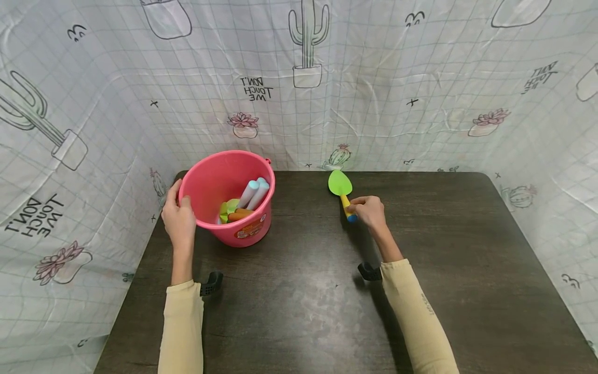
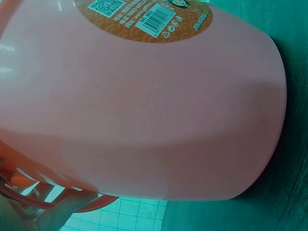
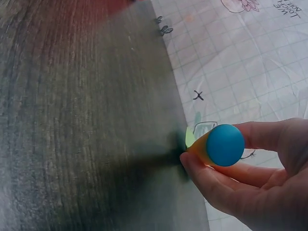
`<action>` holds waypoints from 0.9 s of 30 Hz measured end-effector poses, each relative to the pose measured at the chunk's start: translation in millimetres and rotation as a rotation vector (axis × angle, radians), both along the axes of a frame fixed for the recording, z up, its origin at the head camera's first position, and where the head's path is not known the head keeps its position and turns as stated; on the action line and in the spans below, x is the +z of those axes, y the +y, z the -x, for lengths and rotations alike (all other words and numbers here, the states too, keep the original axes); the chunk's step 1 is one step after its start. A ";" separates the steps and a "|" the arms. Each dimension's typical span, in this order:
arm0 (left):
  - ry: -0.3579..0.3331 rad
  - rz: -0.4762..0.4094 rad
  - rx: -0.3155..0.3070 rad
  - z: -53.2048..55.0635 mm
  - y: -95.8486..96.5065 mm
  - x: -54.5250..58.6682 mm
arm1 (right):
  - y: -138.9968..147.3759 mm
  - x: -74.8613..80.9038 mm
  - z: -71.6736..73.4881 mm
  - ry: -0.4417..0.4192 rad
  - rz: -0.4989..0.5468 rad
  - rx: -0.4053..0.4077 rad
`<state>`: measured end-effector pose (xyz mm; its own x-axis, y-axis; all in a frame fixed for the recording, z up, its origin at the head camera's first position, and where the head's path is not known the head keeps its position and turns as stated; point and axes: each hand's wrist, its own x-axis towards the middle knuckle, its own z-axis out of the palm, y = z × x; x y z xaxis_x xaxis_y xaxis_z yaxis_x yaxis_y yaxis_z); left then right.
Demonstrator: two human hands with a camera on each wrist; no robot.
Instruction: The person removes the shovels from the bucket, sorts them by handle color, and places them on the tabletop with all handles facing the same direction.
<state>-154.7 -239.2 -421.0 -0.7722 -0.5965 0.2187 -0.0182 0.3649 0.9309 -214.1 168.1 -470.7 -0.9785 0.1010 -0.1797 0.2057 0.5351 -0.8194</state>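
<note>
A pink bucket (image 1: 210, 182) stands tilted toward me at the left of the table. My left hand (image 1: 179, 218) grips its rim on the left side, and in the left wrist view the bucket wall (image 2: 144, 96) fills most of the picture. Inside lie two pale sticks with light blue ends (image 1: 254, 195), a yellow-green piece (image 1: 228, 208) and orange pieces (image 1: 240, 213). Toward the back of the table, my right hand (image 1: 369, 210) pinches a toy shovel (image 1: 340, 183) by its yellow handle. The shovel has a green blade and a blue handle end (image 3: 225, 145).
The dark wooden table (image 1: 299, 301) ends at a white patterned cloth (image 1: 374, 93) hung behind it and at both sides. Black wrist devices sit on the left wrist (image 1: 212, 283) and the right wrist (image 1: 370, 271).
</note>
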 end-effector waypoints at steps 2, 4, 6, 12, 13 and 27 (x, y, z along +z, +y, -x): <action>0.004 0.004 0.000 0.6 0.0 -0.2 | -0.3 -2.5 0.4 0.011 -0.006 0.005; 0.005 0.006 -0.002 1.0 0.0 -0.3 | -0.5 -5.2 0.9 0.017 -0.012 0.005; 0.009 0.007 -0.007 1.1 -0.1 -0.7 | -0.8 -7.6 1.4 0.018 -0.025 0.004; 0.017 0.022 -0.009 0.2 -0.3 -1.5 | -2.3 -13.2 2.9 0.005 -0.058 -0.019; 0.016 0.021 -0.009 0.0 -0.3 -1.6 | -2.7 -13.7 2.9 0.006 -0.064 -0.021; 0.013 0.027 -0.009 -0.7 -1.8 -2.6 | -3.6 -17.4 2.1 -0.025 -0.020 0.025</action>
<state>-154.1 -241.0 -423.6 -0.7744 -0.5835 0.2447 -0.0028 0.3899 0.9209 -216.2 164.5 -488.1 -0.9759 0.0808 -0.2025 0.2127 0.5563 -0.8033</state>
